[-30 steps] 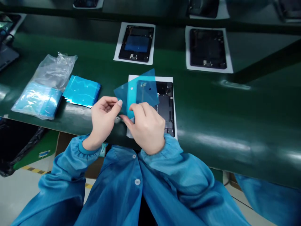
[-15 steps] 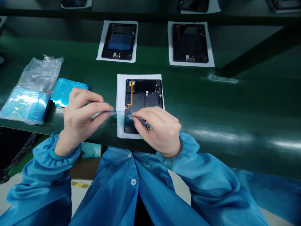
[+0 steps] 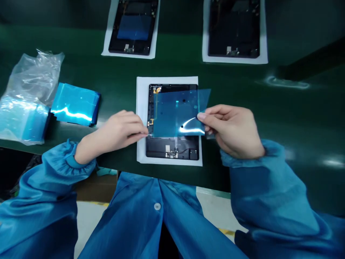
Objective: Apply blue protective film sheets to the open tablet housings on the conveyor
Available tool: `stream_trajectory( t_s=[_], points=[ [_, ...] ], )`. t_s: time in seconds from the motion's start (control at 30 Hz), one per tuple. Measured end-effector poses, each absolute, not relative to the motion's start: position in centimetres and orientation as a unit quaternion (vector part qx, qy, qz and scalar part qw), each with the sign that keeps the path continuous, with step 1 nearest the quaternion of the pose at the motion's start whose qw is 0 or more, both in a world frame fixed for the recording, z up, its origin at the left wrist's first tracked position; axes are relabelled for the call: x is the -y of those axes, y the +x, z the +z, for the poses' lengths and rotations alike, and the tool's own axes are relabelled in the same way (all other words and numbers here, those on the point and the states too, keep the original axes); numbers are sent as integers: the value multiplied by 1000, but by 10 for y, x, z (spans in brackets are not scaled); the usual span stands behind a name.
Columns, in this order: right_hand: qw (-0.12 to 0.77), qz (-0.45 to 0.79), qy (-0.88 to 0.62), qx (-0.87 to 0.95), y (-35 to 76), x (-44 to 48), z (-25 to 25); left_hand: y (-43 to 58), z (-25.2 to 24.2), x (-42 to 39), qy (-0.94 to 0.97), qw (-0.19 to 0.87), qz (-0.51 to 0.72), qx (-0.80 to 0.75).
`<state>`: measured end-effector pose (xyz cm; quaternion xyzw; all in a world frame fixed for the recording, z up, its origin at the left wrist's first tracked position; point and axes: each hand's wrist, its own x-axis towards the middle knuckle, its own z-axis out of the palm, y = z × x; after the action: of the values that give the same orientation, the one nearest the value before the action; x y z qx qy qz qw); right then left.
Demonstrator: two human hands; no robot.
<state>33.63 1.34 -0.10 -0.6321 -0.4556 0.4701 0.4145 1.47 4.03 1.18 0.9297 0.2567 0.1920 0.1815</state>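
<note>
A thin translucent blue film (image 3: 172, 115), with a few small dark dots, spans the middle of an opened tablet (image 3: 156, 149), its right edge past the tablet's side. My right hand (image 3: 231, 129) pinches that right edge between thumb and fingers. A bit of clear material shows below those fingertips. My left hand (image 3: 121, 129) is closed in a pinch at the tablet's left edge, close to the film's lower left corner; what its fingertips hold is unclear. Under the tablet lies a white sheet (image 3: 141, 104). An orange flex cable and a small circuit board show inside the tablet.
A stack of blue films (image 3: 75, 104) lies at the left, next to a clear plastic bag (image 3: 35, 79) with more blue sheets. Behind are two more opened tablets, one (image 3: 134, 27) with a blue film and a darker one (image 3: 234, 30). The green table's (image 3: 118, 79) front edge runs before me.
The blue film, seen edge-on in my left hand before, is now spread over the tablet. My right hand has moved right to its edge; my left hand has moved right. The view has shifted.
</note>
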Motion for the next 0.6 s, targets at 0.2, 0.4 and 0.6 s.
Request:
stream_trajectory(
  t_s=[0.2, 0.4, 0.6],
  points=[
    [394, 549, -649, 349, 346, -11, -16, 23, -17, -38, 933, 257, 151, -201],
    [383, 493, -684, 378, 353, 8, -15, 29, -21, -39, 934, 264, 165, -176],
    [362, 446, -692, 438, 369, 19, -29, 36, -20, -35, 944, 217, 177, -176]
  ],
)
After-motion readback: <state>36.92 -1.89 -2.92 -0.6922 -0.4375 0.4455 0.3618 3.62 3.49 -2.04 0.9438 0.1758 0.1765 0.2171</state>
